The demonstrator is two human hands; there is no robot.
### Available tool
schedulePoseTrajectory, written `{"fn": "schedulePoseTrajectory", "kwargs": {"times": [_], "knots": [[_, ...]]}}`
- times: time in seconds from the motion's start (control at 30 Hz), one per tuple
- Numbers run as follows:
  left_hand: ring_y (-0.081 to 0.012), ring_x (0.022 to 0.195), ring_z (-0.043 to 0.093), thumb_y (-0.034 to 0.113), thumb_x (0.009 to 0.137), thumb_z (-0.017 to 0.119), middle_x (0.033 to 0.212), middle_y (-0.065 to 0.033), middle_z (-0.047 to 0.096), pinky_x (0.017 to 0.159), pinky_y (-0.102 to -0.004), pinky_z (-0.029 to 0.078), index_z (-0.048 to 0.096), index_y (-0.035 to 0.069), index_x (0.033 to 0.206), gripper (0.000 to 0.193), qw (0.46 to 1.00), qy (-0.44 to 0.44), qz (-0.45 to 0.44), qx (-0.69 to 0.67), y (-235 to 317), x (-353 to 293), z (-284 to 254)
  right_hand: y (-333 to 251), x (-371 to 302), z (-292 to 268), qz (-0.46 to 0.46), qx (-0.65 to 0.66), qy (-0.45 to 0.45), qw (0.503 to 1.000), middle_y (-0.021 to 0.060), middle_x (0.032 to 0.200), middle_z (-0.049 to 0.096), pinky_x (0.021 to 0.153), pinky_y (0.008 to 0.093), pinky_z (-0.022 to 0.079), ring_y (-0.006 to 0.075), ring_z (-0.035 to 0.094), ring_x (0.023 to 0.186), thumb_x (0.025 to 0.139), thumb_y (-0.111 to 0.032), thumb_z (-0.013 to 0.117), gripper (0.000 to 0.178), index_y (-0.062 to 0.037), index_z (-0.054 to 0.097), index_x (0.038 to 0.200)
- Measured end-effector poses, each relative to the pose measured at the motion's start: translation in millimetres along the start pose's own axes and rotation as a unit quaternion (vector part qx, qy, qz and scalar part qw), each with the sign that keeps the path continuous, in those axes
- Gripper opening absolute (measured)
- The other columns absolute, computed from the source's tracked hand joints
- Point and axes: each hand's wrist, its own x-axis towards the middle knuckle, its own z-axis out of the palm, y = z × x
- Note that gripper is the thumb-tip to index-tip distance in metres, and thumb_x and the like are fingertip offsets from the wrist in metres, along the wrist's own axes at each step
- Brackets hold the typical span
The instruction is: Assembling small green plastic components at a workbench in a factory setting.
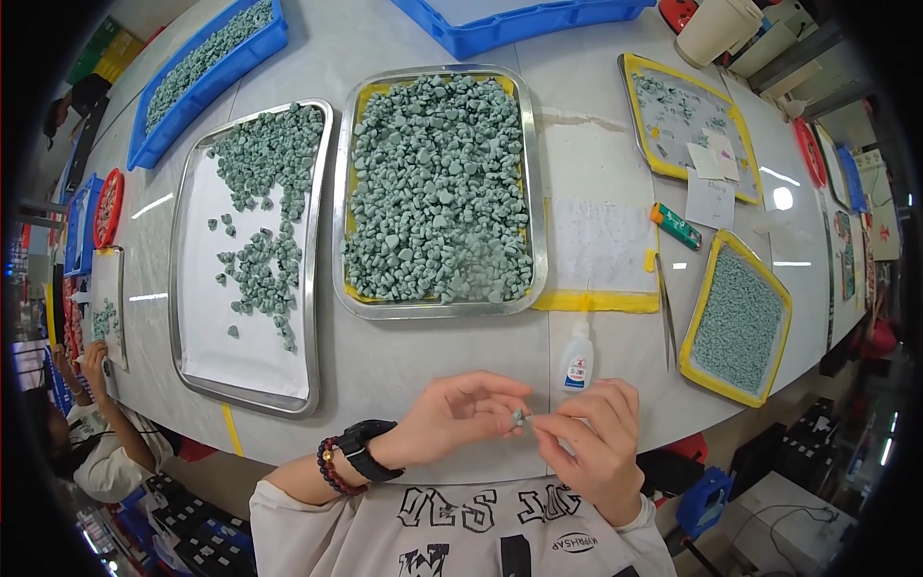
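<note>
Close to the table's front edge, my left hand (460,415) pinches a small grey-green piece (518,417) between thumb and fingertips. My right hand (594,435) is right beside it, thumb and forefinger closed together at the piece; anything in that pinch is too small to make out. Just beyond the hands stands a small white squeeze bottle (577,361) with a thin nozzle. Farther off, a metal tray (433,310) is heaped with grey-green stone-like pieces. To its left, a second metal tray (226,370), lined with white, holds scattered pieces of the same kind.
At right are a yellow-edged tray (700,378) of finer green bits, tweezers (665,313), a green tube (676,226) and another yellow-edged tray (642,154) with paper slips. Blue bins (154,149) line the far side. Another person's hand (94,365) works at far left.
</note>
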Motion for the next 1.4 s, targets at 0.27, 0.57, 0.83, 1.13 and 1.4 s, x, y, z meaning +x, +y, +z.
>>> {"fn": "schedulePoseTrajectory", "kwargs": {"times": [0.27, 0.57, 0.83, 1.13, 1.4], "knots": [[-0.0141, 0.093, 0.062, -0.005, 0.085, 0.057, 0.105, -0.0085, 0.062, 0.084, -0.0261, 0.049, 0.061, -0.002, 0.11, 0.025, 0.997, 0.013, 0.035, 0.06, -6.0, -0.7, -4.1, -0.9, -0.5, 5.7, -0.024, -0.018, 0.001, 1.0, 0.0004, 0.075, 0.053, 0.075, 0.0395, 0.042, 0.0203, 0.052, 0.069, 0.055, -0.001, 0.073, 0.022, -0.0086, 0.065, 0.075], [-0.0165, 0.097, 0.06, -0.01, 0.084, 0.056, 0.11, -0.0119, 0.059, 0.086, -0.0294, 0.051, 0.061, -0.005, 0.107, 0.024, 0.997, 0.02, 0.028, 0.071, -3.0, -0.6, -2.7, -0.7, -4.1, 9.1, -0.023, -0.025, 0.026, 0.999, 0.0, 0.076, 0.053, 0.077, 0.0399, 0.042, 0.0192, 0.052, 0.069, 0.057, -0.001, 0.073, 0.023, -0.0091, 0.065, 0.076], [-0.0169, 0.101, 0.059, -0.008, 0.082, 0.059, 0.108, -0.0109, 0.061, 0.089, -0.0293, 0.048, 0.063, -0.003, 0.105, 0.023, 0.995, 0.06, 0.03, 0.071, -2.0, -1.7, -1.7, -8.6, -10.6, 7.9, -0.048, -0.094, -0.04, 0.994, 0.0002, 0.085, 0.055, 0.081, 0.0416, 0.04, 0.0181, 0.053, 0.075, 0.058, -0.001, 0.066, 0.035, -0.0086, 0.069, 0.092], [-0.0196, 0.106, 0.057, -0.005, 0.08, 0.063, 0.103, -0.0121, 0.064, 0.099, -0.0353, 0.041, 0.065, -0.002, 0.101, 0.021, 0.99, 0.039, 0.096, 0.099, 2.0, -4.5, -4.8, 0.1, -8.7, 3.5, -0.011, 0.054, -0.036, 0.998, 0.0045, 0.093, 0.055, 0.079, 0.0391, 0.041, 0.0211, 0.053, 0.083, 0.057, 0.002, 0.065, 0.043, -0.0093, 0.07, 0.098], [-0.0188, 0.099, 0.061, -0.007, 0.082, 0.061, 0.104, -0.0127, 0.064, 0.091, -0.0327, 0.047, 0.062, -0.004, 0.106, 0.024, 0.998, 0.018, 0.058, 0.019, 6.4, -6.8, -0.5, 1.3, -3.0, 10.3, 0.078, 0.176, 0.032, 0.981, 0.0053, 0.083, 0.056, 0.068, 0.0319, 0.042, 0.0209, 0.053, 0.075, 0.06, 0.006, 0.071, 0.027, -0.0076, 0.068, 0.083]]}}
